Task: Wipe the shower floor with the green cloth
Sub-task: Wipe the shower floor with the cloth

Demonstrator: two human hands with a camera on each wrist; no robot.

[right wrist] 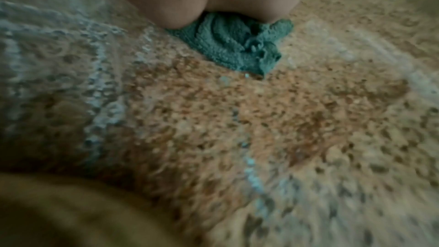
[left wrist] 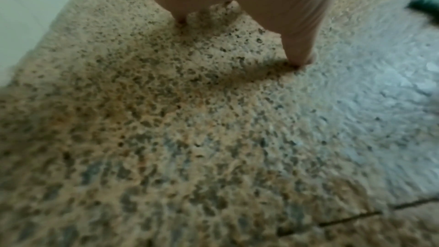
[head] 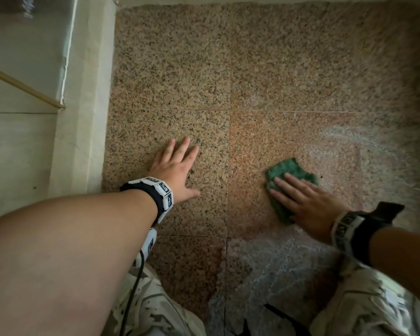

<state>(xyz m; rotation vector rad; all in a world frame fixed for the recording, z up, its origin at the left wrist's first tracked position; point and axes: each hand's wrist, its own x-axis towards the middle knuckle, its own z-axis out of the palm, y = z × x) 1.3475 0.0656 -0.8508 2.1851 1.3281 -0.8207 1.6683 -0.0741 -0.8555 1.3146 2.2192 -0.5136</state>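
A: How is the light?
B: Dim and warm in the head view. The shower floor (head: pixel 170 76) reads clearly at centre, while the corners darken and lines bow toward the edges.
A: Any glare?
B: Pale bluish sheen on the wet patches, lower right.
A: And the wrist views?
B: Both soft and smeared. The green cloth (right wrist: pixel 232 44) is about the sharpest thing; the near floor blurs heavily.
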